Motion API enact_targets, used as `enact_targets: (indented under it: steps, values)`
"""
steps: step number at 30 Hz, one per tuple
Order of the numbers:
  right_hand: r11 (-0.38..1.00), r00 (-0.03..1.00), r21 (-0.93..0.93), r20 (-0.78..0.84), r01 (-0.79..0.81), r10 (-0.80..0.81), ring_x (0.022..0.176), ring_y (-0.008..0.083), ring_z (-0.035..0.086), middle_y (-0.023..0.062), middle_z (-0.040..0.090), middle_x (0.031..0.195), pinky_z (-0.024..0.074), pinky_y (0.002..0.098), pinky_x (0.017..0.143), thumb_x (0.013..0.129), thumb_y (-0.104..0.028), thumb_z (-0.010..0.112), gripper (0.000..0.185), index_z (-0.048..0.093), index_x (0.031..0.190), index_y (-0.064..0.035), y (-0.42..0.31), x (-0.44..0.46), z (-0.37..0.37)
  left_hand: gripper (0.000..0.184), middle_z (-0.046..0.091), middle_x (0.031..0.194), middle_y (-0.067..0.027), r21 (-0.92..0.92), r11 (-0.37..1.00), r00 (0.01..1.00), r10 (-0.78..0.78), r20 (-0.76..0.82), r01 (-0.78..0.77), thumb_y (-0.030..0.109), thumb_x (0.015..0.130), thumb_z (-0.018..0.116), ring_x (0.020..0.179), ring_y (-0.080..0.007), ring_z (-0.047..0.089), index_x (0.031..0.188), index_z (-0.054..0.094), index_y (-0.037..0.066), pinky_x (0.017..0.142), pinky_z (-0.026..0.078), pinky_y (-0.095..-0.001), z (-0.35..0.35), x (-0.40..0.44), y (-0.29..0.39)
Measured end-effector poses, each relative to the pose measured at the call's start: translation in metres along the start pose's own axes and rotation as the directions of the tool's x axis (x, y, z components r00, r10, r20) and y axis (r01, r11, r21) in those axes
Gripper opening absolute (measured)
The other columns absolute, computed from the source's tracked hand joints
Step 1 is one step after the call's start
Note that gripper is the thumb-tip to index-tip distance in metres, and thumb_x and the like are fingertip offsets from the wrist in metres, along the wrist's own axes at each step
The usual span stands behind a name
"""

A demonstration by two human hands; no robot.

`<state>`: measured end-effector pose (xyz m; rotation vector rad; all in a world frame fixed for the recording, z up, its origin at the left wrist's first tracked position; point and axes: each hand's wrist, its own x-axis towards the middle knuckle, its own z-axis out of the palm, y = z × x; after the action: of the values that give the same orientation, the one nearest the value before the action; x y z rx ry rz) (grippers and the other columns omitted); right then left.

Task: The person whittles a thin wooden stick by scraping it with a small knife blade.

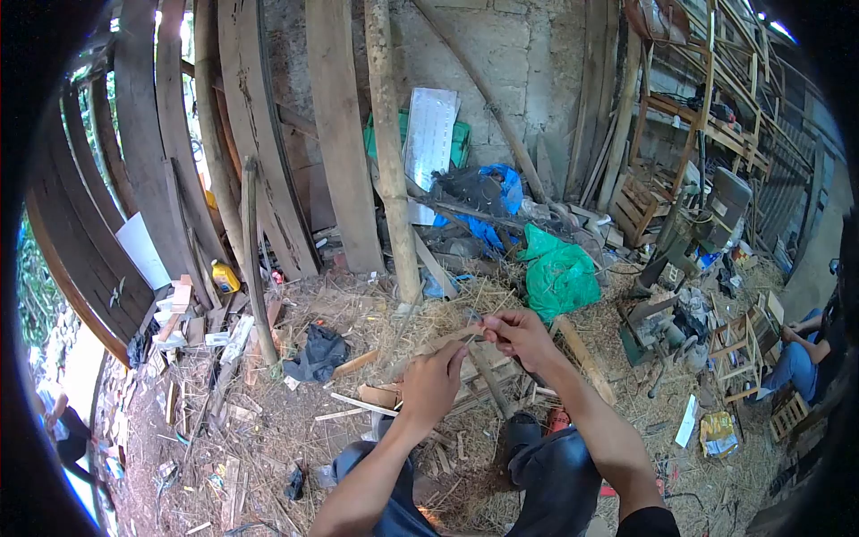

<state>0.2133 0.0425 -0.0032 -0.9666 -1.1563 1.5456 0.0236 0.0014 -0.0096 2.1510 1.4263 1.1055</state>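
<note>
My left hand point(431, 383) is closed, its thumb pressed against the curled fingers. Just above and to the right, my right hand point(522, 338) is closed in a pinch with the fingertips pointing left. A small thin piece point(470, 337) shows between the two hands, too small to name. Both hands are raised in front of my knees, over the littered ground. Below them lie wooden sticks and boards, among them a slanted wooden piece point(488, 380) and a small wood block point(380, 396).
A green plastic bag point(559, 273) lies ahead beside blue sheeting. A wooden post point(391, 179) stands in front of me. A black plastic bag point(318, 352) is on the ground to the left. A seated person point(801, 358) is at far right, another person point(63, 421) at far left.
</note>
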Motion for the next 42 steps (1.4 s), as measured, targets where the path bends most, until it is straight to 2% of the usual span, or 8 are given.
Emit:
enact_targets:
  steps: [6,22,25,27,28,31,35,42]
  values:
    - [0.999,1.000,-0.036,-0.008,-0.018,0.018,0.047,0.0026,0.037,-0.0011,0.055,0.068,0.0272,0.0190,0.041,0.091,-0.018,0.058,0.019,0.061,0.092,0.0005,0.001,0.002,-0.012,0.016,0.062,0.066,-0.0169,0.083,0.989,0.987,0.130,-0.094,-0.122,0.023,0.092,0.050,0.062,-0.0383,0.061,0.096,0.060,0.011,0.053,0.046,-0.0473,0.008,-0.001,0.001]
    - [0.967,0.995,-0.251,-0.098,-0.043,0.019,0.044,0.0037,0.038,0.0004,0.057,0.064,0.0287,0.0209,0.039,0.089,-0.021,0.063,0.023,0.064,0.083,0.0005,0.018,0.003,-0.005,0.016,0.062,0.071,-0.0196,0.097,0.991,0.995,-0.096,0.040,0.091,0.024,0.090,0.052,0.069,-0.0400,0.060,0.092,0.062,0.011,0.060,0.047,-0.0486,0.005,0.000,0.007]
    - [0.956,0.997,-0.291,0.056,-0.034,0.053,0.045,0.0043,0.039,0.0004,0.056,0.064,0.0292,0.0208,0.040,0.089,-0.021,0.062,0.022,0.065,0.083,0.0001,0.018,-0.003,0.011,0.016,0.063,0.075,-0.0190,0.120,0.990,0.998,-0.068,-0.008,0.068,0.023,0.089,0.053,0.070,-0.0392,0.061,0.094,0.062,0.011,0.060,0.048,-0.0470,0.006,-0.001,0.000]
    - [0.917,0.965,-0.374,-0.259,-0.138,0.040,0.046,0.0046,0.038,0.0003,0.057,0.067,0.0284,0.0208,0.041,0.089,-0.019,0.061,0.020,0.066,0.085,-0.0003,0.013,-0.002,0.010,0.015,0.064,0.076,-0.0186,0.140,0.989,0.998,-0.040,-0.039,0.045,0.022,0.089,0.054,0.070,-0.0388,0.061,0.095,0.063,0.011,0.059,0.049,-0.0463,0.003,-0.004,-0.003]
    - [0.994,0.949,-0.105,-0.315,-0.030,-0.005,0.048,0.0047,0.037,-0.0003,0.056,0.069,0.0269,0.0206,0.041,0.090,-0.017,0.058,0.018,0.065,0.090,-0.0001,0.014,0.005,-0.002,0.013,0.063,0.073,-0.0180,0.123,0.992,0.998,-0.028,-0.060,0.035,0.021,0.090,0.052,0.067,-0.0383,0.061,0.092,0.061,0.012,0.059,0.049,-0.0470,-0.001,-0.006,-0.003]
    - [0.994,0.987,0.110,-0.162,0.012,0.006,0.048,0.0046,0.036,-0.0006,0.053,0.068,0.0256,0.0208,0.041,0.091,-0.016,0.057,0.019,0.063,0.097,0.0005,0.004,-0.002,-0.019,0.012,0.063,0.069,-0.0169,0.107,0.994,0.995,-0.007,-0.096,0.017,0.020,0.090,0.052,0.063,-0.0374,0.061,0.090,0.060,0.012,0.058,0.049,-0.0470,-0.006,-0.006,-0.004]
    - [0.994,1.000,0.108,-0.001,-0.015,0.015,0.049,0.0041,0.036,-0.0015,0.051,0.066,0.0250,0.0198,0.042,0.093,-0.018,0.055,0.023,0.061,0.102,0.0022,0.005,-0.014,0.028,0.011,0.063,0.068,-0.0161,0.084,0.992,0.971,0.110,-0.212,-0.094,0.019,0.089,0.054,0.063,-0.0368,0.061,0.091,0.062,0.011,0.057,0.049,-0.0449,0.000,0.001,0.000]
    - [0.985,0.981,0.171,-0.194,0.019,0.014,0.049,0.0041,0.035,-0.0023,0.053,0.067,0.0246,0.0194,0.043,0.091,-0.018,0.058,0.021,0.063,0.097,0.0013,0.008,0.000,-0.010,0.015,0.065,0.079,-0.0161,-0.015,1.000,0.996,-0.021,-0.081,0.020,0.020,0.087,0.056,0.072,-0.0359,0.062,0.094,0.064,0.009,0.062,0.049,-0.0451,-0.007,-0.010,0.000]
